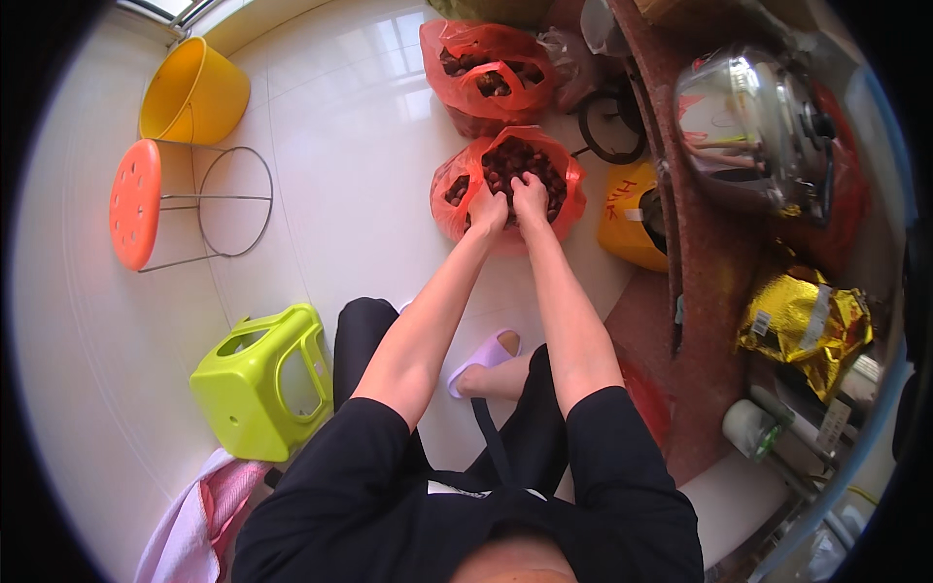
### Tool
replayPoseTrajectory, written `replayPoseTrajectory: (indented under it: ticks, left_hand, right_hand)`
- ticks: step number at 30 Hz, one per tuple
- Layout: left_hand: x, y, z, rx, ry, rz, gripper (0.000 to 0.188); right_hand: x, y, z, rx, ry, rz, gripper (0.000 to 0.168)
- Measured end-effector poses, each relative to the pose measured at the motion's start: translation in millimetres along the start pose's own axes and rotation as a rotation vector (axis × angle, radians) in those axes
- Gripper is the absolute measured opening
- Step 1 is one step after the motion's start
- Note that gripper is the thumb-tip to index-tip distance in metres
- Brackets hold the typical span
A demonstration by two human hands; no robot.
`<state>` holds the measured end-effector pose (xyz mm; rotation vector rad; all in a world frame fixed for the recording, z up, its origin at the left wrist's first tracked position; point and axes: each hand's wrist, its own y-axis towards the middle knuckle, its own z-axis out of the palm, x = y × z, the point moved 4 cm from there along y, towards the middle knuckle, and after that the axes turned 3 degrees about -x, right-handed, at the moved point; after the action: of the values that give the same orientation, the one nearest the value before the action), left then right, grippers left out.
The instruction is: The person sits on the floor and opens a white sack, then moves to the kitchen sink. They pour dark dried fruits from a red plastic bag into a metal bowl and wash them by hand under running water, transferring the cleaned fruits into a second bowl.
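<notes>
Both my hands reach into the mouth of a red plastic bag (pixel 450 211) on the floor, filled with small dark reddish-brown round items (pixel 519 157), perhaps chestnuts or dates. My left hand (pixel 488 207) is at the near left of the opening, by the bag's rim, fingers curled downward. Close beside it, my right hand (pixel 530 197) lies over the dark items with its fingers bent. The fingertips are partly hidden, so whether either hand grips anything is unclear. Just beyond stands a second red plastic bag (pixel 481 95), tied at the top, with similar dark contents showing through gaps.
On the left are a yellow bucket (pixel 226 95), a stool with an orange seat (pixel 135 205) and a green plastic stool (pixel 255 386). To the right stand a yellow bag (pixel 623 218) and a reddish-brown table (pixel 718 321) bearing a gold foil bag (pixel 791 313).
</notes>
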<state>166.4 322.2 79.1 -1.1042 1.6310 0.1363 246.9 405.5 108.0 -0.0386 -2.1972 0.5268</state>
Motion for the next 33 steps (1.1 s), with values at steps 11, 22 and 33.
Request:
replayPoseTrajectory:
  ticks: [11, 22, 33]
  left_hand:
    - [50, 17, 20, -0.39, 0.08, 0.474, 0.028]
    - [36, 32, 34, -0.124, 0.018, 0.398, 0.036]
    - [49, 57, 48, -0.151, -0.142, 0.359, 0.043]
  right_hand:
    - [-101, 78, 30, -0.369, -0.427, -0.233, 0.046]
    - [-122, 82, 49, -0.216, -0.079, -0.212, 0.049]
    - [-109, 57, 60, 0.059, 0.833, 0.095, 0.05]
